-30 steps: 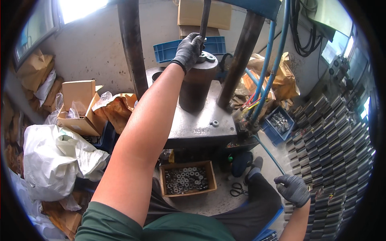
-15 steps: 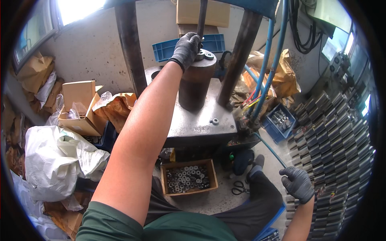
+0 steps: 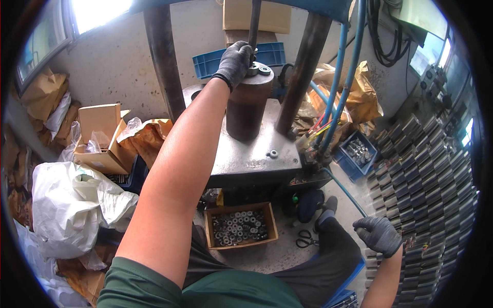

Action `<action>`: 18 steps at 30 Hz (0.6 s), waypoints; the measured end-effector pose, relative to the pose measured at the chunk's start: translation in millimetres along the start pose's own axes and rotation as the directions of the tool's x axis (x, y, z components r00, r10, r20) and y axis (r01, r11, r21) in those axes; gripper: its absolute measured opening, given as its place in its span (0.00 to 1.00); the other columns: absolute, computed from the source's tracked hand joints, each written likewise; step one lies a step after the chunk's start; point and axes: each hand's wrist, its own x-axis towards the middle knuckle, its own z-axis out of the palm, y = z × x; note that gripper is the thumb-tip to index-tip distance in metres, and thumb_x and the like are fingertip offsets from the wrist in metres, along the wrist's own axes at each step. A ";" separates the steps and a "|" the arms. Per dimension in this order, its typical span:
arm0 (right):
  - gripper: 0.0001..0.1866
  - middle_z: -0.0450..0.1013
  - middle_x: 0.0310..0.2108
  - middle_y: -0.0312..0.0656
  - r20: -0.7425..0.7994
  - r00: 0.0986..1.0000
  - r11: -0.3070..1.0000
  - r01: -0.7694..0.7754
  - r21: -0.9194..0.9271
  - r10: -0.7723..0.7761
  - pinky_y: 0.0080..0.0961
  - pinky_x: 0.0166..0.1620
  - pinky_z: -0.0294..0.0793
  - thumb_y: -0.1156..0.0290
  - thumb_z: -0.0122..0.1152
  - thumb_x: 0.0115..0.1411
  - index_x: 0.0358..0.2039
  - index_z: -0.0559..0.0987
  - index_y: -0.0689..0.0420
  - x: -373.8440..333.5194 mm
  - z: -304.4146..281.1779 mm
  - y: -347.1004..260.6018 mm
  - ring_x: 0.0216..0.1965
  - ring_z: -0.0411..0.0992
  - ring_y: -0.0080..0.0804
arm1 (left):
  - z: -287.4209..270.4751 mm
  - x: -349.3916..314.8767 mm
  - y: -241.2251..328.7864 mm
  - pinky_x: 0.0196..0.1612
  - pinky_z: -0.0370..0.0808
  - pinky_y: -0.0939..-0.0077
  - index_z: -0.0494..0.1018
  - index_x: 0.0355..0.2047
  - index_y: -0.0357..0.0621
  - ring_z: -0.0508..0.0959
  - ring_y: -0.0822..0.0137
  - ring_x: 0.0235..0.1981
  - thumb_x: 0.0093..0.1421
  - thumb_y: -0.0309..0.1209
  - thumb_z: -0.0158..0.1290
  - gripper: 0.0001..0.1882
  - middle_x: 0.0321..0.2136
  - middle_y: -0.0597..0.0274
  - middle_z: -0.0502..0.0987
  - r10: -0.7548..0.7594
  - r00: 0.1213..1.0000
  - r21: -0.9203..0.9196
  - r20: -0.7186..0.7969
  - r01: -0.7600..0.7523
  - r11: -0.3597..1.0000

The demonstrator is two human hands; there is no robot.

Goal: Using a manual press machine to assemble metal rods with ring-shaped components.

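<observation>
My left hand (image 3: 235,62), in a grey knit glove, reaches up to the top of a dark steel cylinder (image 3: 250,110) on the press table. Its fingers are curled beside the vertical press rod (image 3: 254,23); what they grip is hidden behind the glove. A small metal ring (image 3: 264,70) lies on the cylinder's top, right of the fingers. At the lower right, my gloved right hand (image 3: 379,236) is closed at the end of a thin blue lever (image 3: 346,192) that slants down from the press. Another ring (image 3: 273,153) rests on the steel table (image 3: 241,163).
A cardboard box of metal rings (image 3: 209,228) stands on the floor between my legs, with black scissors (image 3: 306,239) nearby. Stacked metal parts (image 3: 426,190) fill the right. Press columns (image 3: 167,61) and blue hoses (image 3: 352,77) flank the work. White sacking (image 3: 67,210) lies left.
The whole view has shifted slightly. Both hands keep nearly the same places, the left by the press rod and the right at the lever's end.
</observation>
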 end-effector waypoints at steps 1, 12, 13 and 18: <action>0.11 0.83 0.37 0.52 -0.101 0.995 0.996 0.005 0.085 0.003 0.37 0.45 0.81 0.73 0.66 0.58 0.42 0.86 0.59 -0.6 0.9 1.4 0.39 0.83 0.48 | 0.9 0.0 0.8 0.38 0.79 0.75 0.77 0.49 0.36 0.79 0.71 0.32 0.71 0.34 0.46 0.16 0.32 0.60 0.80 0.005 1.000 0.015 -0.001 -0.005 1.000; 0.13 0.83 0.37 0.52 -0.229 0.973 0.989 0.032 0.147 0.002 0.36 0.43 0.82 0.75 0.65 0.57 0.43 0.86 0.59 1.4 -3.9 -0.2 0.38 0.83 0.46 | 0.0 2.7 -1.3 0.40 0.79 0.76 0.76 0.51 0.37 0.79 0.71 0.33 0.72 0.33 0.42 0.17 0.33 0.60 0.81 -0.003 1.000 -0.005 0.001 0.003 1.000; 0.13 0.83 0.37 0.52 -0.230 0.973 0.989 0.031 0.146 0.003 0.36 0.43 0.82 0.75 0.65 0.57 0.43 0.86 0.59 2.5 -6.0 0.1 0.38 0.83 0.46 | -0.1 3.6 -0.9 0.41 0.78 0.75 0.76 0.51 0.37 0.80 0.71 0.34 0.73 0.33 0.42 0.17 0.34 0.60 0.81 0.018 1.000 0.004 0.006 -0.018 1.000; 0.10 0.83 0.37 0.48 -0.751 0.648 0.973 0.228 0.030 -0.129 0.30 0.43 0.80 0.79 0.64 0.63 0.45 0.84 0.64 51.7 -32.5 10.0 0.35 0.81 0.36 | 1.3 4.8 -5.7 0.38 0.82 0.77 0.75 0.52 0.41 0.80 0.72 0.35 0.75 0.32 0.41 0.15 0.38 0.60 0.81 0.038 0.999 -0.023 0.009 -0.038 0.999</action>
